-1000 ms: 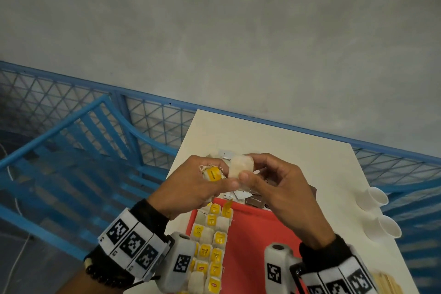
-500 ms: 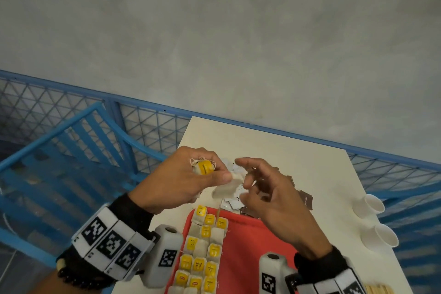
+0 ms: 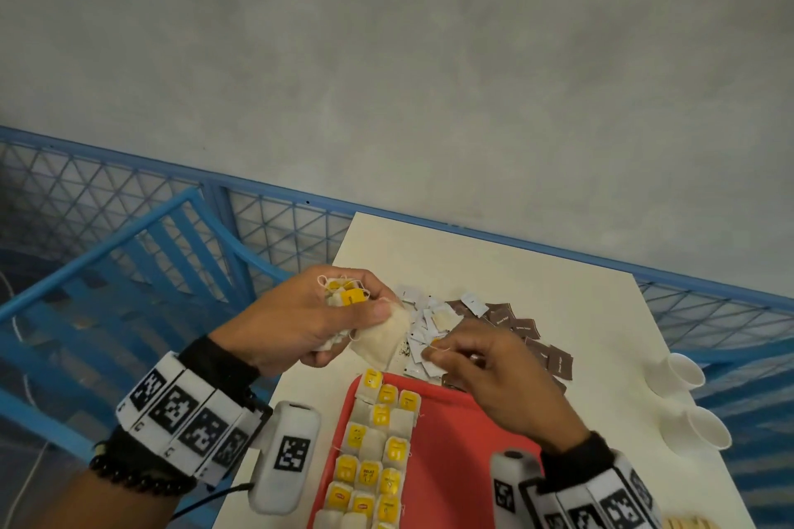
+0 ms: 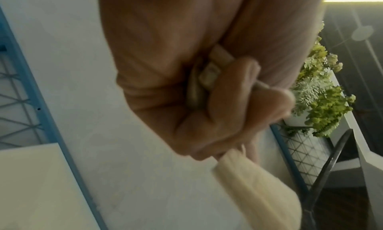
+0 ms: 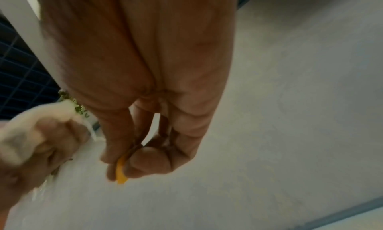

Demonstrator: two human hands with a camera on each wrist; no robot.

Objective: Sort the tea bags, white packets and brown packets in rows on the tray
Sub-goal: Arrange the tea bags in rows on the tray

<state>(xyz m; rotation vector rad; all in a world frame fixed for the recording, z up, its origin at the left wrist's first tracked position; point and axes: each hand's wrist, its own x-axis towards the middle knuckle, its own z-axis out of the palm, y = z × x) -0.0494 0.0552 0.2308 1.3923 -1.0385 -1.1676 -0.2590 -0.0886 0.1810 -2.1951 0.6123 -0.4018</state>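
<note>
- tea bags (image 3: 378, 442): roughly fifteen lay in rows on the red tray (image 3: 451, 464), lower centre; that sort well along.
- white packets (image 3: 423, 320), brown packets (image 3: 554, 359): unsorted heap on the surface, mid frame; count unclear.
- left hand (image 3: 300, 322): fingers gripped a tea-bag bundle.
- right hand (image 3: 494, 374): fingers pinched a yellow tag (image 5: 121, 173).
- paper cups (image 3: 687, 372): two, right.

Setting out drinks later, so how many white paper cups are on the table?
2. Both lie on their sides near the table's right edge: one cup farther back, the other cup nearer. Others may sit outside the frame.
</note>
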